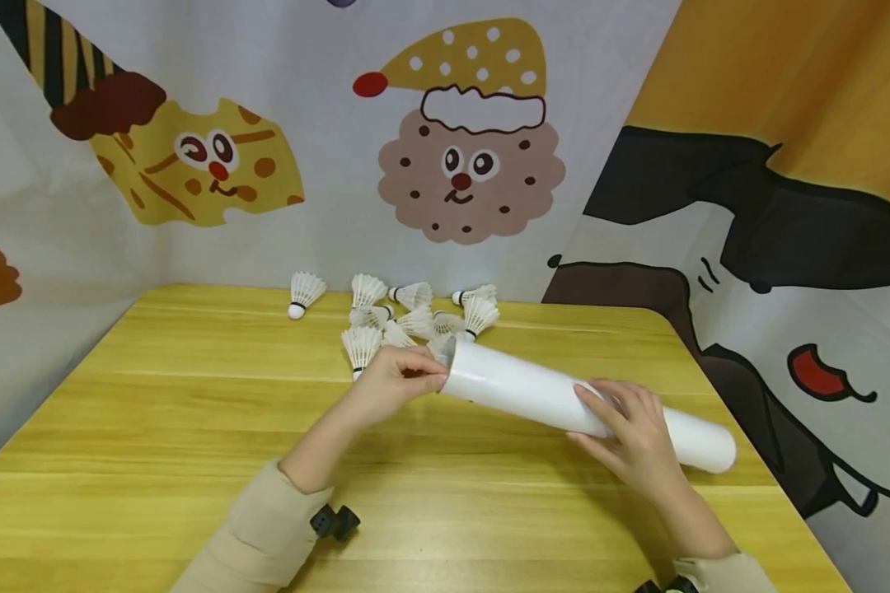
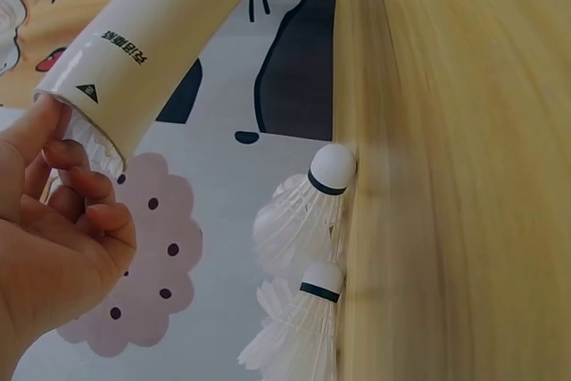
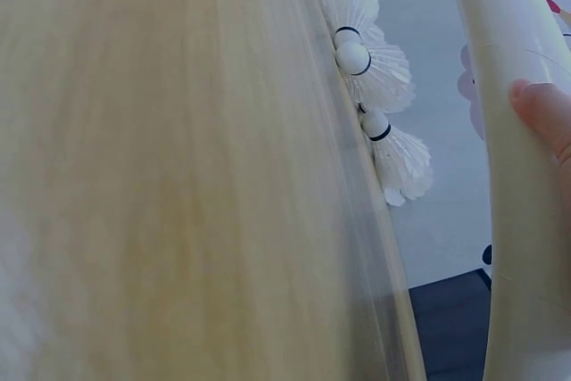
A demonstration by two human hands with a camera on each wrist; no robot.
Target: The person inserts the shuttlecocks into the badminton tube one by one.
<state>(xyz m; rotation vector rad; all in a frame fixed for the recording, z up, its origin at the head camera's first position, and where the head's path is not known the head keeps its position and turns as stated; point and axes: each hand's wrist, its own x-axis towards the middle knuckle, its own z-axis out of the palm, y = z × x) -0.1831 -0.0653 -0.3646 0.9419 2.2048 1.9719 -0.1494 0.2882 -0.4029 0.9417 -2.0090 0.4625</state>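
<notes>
A long white shuttlecock tube [image 1: 519, 387] is held above the table, slanting, with its open mouth to the left. My right hand [image 1: 634, 436] grips it around the middle, thumb and fingers on either side. At the mouth, my left hand [image 1: 393, 383] pinches a shuttlecock [image 2: 92, 142]; its white feathers show just inside the rim in the left wrist view, while its base is hidden. Behind the left hand, several white feather shuttlecocks, one of them this nearest shuttlecock [image 1: 361, 346], lie clustered on the table.
A wooden table [image 1: 156, 461] spans the work area. One shuttlecock [image 1: 306, 293] stands apart at the back left. Behind the table's far edge hangs a cloth [image 1: 326, 222] with cartoon figures.
</notes>
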